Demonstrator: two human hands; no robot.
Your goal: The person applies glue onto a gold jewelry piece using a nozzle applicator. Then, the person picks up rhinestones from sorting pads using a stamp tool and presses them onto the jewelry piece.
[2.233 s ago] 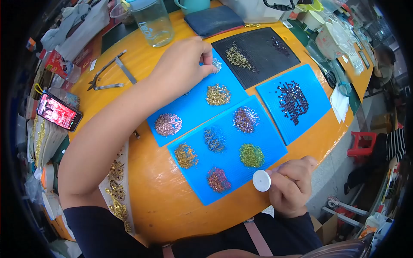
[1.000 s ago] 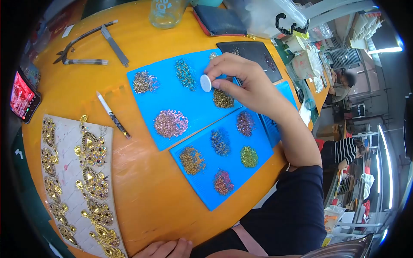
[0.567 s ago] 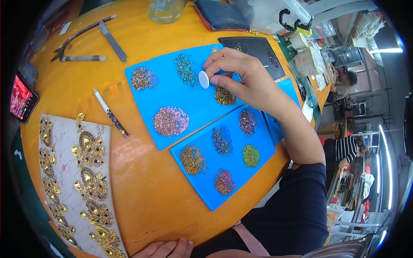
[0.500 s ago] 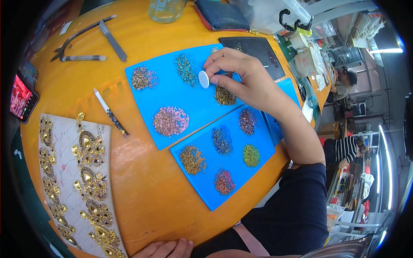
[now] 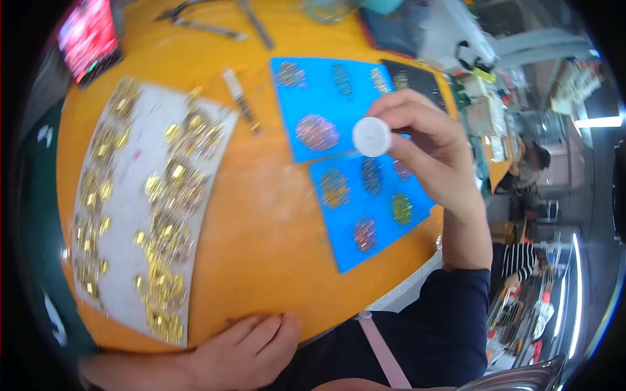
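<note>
White cap [image 5: 372, 137] — in the right hand [image 5: 424, 153], pinched by thumb and fingers near its rim, broad face turned to the camera. In view it overlaps the strip where the far blue mat [image 5: 306, 101] and the near blue mat [image 5: 342, 221] meet, toward the tabletop's right edge; height above them cannot be told. Whatever lies behind the cap is hidden.

Handling, as judged: a light grip at the rim should leave the flat face unobstructed; wrist steady, sleeve and forearm well off the loose bead piles, since a brush would likely mix colours. Nearest concerns: pink pile [image 5: 317, 132] and green pile [image 5: 402, 208].

Left hand [image 5: 244, 352] — palm down at the tabletop's near edge, fingers loosely extended, grasping nothing visible. It is beside the near right corner of the white board [image 5: 130, 202] bearing gold trim [image 5: 179, 176]; best kept off that trim. Pen [image 5: 241, 102] lies between board and far mat.
</note>
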